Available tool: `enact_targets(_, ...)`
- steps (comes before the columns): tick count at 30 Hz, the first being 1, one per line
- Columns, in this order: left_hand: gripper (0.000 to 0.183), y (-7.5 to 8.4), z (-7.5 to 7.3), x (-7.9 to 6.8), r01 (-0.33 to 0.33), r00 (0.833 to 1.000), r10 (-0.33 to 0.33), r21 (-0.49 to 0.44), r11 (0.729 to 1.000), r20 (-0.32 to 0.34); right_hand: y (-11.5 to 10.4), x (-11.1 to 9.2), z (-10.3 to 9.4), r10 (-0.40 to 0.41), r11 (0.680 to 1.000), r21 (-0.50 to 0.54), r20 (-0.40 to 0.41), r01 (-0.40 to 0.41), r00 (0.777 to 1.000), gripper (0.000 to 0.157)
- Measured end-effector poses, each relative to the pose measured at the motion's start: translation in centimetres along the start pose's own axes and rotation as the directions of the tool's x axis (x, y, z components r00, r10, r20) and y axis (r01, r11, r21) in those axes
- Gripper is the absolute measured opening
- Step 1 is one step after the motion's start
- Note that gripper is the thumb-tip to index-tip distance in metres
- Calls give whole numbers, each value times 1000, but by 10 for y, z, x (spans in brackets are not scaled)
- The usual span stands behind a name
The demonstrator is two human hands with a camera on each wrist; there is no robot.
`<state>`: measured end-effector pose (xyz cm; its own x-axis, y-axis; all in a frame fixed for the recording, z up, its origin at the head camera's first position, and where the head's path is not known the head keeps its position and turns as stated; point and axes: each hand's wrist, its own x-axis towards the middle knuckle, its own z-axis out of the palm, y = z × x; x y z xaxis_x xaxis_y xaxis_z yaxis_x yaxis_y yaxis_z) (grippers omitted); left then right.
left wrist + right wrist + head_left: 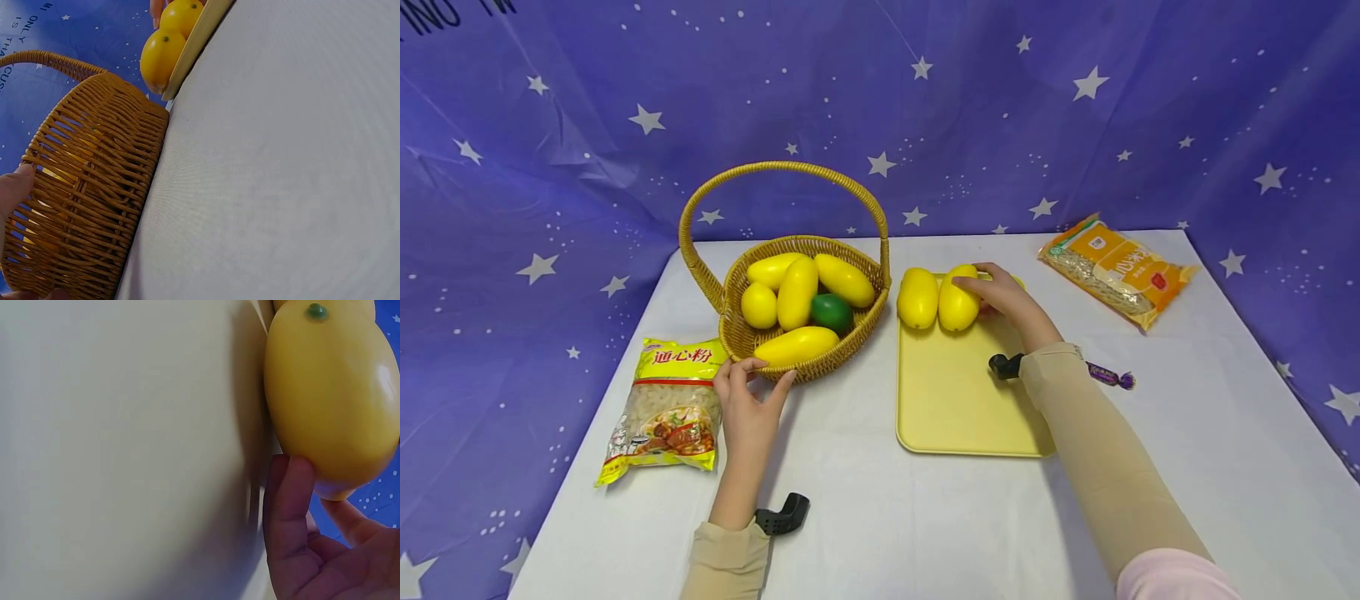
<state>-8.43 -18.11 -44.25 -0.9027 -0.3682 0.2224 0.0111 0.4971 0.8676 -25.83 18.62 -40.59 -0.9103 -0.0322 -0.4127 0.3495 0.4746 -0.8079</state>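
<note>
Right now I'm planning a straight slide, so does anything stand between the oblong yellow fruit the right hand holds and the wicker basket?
Yes: a second yellow fruit lies right beside the held fruit, on its basket side, at the yellow tray's far end. Beyond it, the wicker basket's side wall rises.

The yellow bag (673, 408) on the left says 通心粉 in big red characters. Backdrop (820, 125) reads "MI ONLY" and "IS THA" in the left wrist view, sideways. Print on the orange bag (1116, 271) and purple wrapper (1109, 377)? Too tiny, sorry.
</note>
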Motion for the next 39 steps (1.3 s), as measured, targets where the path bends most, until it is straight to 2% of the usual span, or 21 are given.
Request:
enact_targets(9, 42, 0, -1, 0, -10, 1000, 10, 0, 1000, -1, 0, -1, 0, -5, 1000, -8, 13, 5, 1000, 85)
enact_targets(14, 43, 0, 1, 0, 7, 1000, -7, -6, 1000, 7, -1, -4, -1, -14, 1000, -24, 8, 14, 1000, 87)
enact_targets(20, 45, -1, 1, 1, 14, 1000, -14, -2, 1000, 10, -10, -15, -5, -68, 984, -165, -30, 63, 997, 89)
enact_targets(24, 45, -1, 0, 1, 15, 1000, -15, 2, 1000, 7, -19, -27, -13, -143, 948, -296, -77, 114, 987, 87)
enact_targets(27, 45, -2, 0, 2, 13, 1000, -13, 2, 1000, 10, -26, -38, -20, -200, 930, -335, -109, 153, 974, 84)
enact_targets(33, 44, -2, 1, 2, 3, 1000, -3, -6, 1000, 5, -46, -65, -25, -283, 931, -276, -130, 240, 950, 84)
enact_targets(39, 43, -1, 0, 2, -14, 1000, 14, -11, 1000, 0, -60, -92, -18, -343, 920, -250, -136, 303, 930, 79)
